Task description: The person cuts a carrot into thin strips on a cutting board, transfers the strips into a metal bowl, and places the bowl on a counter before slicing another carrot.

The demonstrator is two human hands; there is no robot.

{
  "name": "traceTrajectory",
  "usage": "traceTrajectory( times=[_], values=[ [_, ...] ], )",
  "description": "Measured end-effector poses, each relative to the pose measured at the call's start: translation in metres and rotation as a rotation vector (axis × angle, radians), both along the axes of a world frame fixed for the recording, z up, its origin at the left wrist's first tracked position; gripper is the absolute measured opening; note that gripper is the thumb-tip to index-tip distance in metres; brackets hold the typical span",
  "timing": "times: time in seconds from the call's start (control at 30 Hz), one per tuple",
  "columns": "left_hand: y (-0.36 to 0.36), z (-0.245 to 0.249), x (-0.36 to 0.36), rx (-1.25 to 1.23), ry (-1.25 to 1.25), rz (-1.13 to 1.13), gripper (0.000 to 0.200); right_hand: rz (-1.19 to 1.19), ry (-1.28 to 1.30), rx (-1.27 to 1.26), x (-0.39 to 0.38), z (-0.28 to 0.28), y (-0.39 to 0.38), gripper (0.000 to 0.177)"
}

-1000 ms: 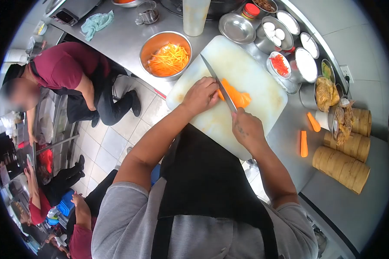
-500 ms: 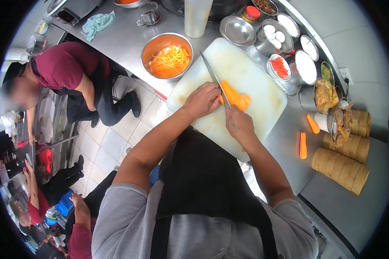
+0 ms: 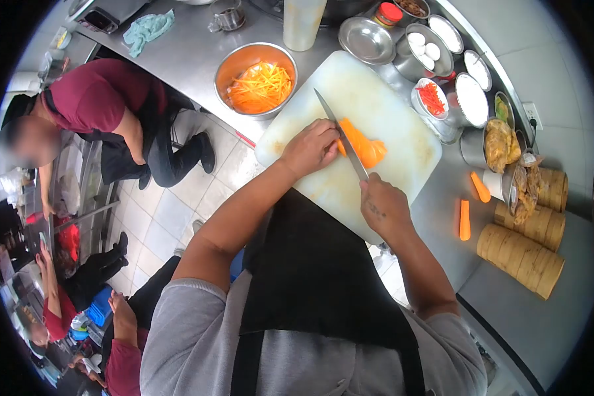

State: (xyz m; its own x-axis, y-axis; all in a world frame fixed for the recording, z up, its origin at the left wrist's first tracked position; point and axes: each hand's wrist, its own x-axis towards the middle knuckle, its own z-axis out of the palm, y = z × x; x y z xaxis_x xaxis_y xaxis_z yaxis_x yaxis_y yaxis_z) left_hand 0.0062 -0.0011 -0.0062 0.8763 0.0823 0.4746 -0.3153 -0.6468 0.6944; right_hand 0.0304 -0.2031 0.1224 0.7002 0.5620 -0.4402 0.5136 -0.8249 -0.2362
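Observation:
My left hand [image 3: 309, 146] presses down on a stack of orange carrot slices [image 3: 364, 146] in the middle of a white cutting board [image 3: 376, 105]. My right hand [image 3: 383, 204] grips the handle of a long knife [image 3: 340, 132]; its blade lies against the knuckles of my left hand and cuts into the carrot. A steel bowl [image 3: 226, 66] holding shredded carrot [image 3: 261, 86] stands just left of the board.
Two carrot pieces [image 3: 464, 219] lie on the steel counter right of the board, beside bamboo steamers [image 3: 521, 254]. Small steel bowls with eggs [image 3: 424, 46], red chilli [image 3: 430, 99] and white contents line the back. A person in a maroon shirt [image 3: 96, 99] crouches on the tiled floor at left.
The knife has gone forward and come back in a slicing stroke; my right hand now sits nearer to me again. My left hand stays on the carrot.

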Motion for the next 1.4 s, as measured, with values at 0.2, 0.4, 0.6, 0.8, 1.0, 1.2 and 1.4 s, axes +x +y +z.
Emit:
traceTrajectory(
  times=[0.2, 0.4, 0.6, 0.8, 1.0, 1.2, 1.4],
  values=[
    [0.0, 0.0, 0.001, 0.004, 0.027, -0.008, 0.024, 0.096, -0.119, 0.375, 0.008, -0.062, 0.01, 0.028],
    [-0.001, 0.0, -0.001, -0.047, 0.034, 0.025, 0.024, -0.094, -0.043, 0.129, 0.018, -0.061, 0.025, 0.031],
    [0.0, -0.003, 0.0, -0.029, 0.004, 0.026, 0.023, -0.066, -0.023, 0.072, 0.009, -0.015, 0.017, 0.03],
    [0.001, -0.001, 0.0, -0.035, 0.03, 0.01, 0.023, -0.041, 0.042, 0.018, 0.002, -0.029, 0.005, 0.028],
    [0.004, 0.002, 0.0, -0.027, 0.0, 0.026, 0.025, -0.114, -0.029, 0.131, 0.013, -0.068, 0.034, 0.029],
    [0.009, 0.002, 0.001, 0.053, 0.003, -0.001, 0.021, -0.062, -0.047, 0.137, 0.016, -0.056, 0.03, 0.03],
    [0.006, 0.0, 0.001, 0.106, -0.006, 0.032, 0.021, -0.007, -0.058, 0.102, 0.012, -0.02, 0.014, 0.028]
  ],
)
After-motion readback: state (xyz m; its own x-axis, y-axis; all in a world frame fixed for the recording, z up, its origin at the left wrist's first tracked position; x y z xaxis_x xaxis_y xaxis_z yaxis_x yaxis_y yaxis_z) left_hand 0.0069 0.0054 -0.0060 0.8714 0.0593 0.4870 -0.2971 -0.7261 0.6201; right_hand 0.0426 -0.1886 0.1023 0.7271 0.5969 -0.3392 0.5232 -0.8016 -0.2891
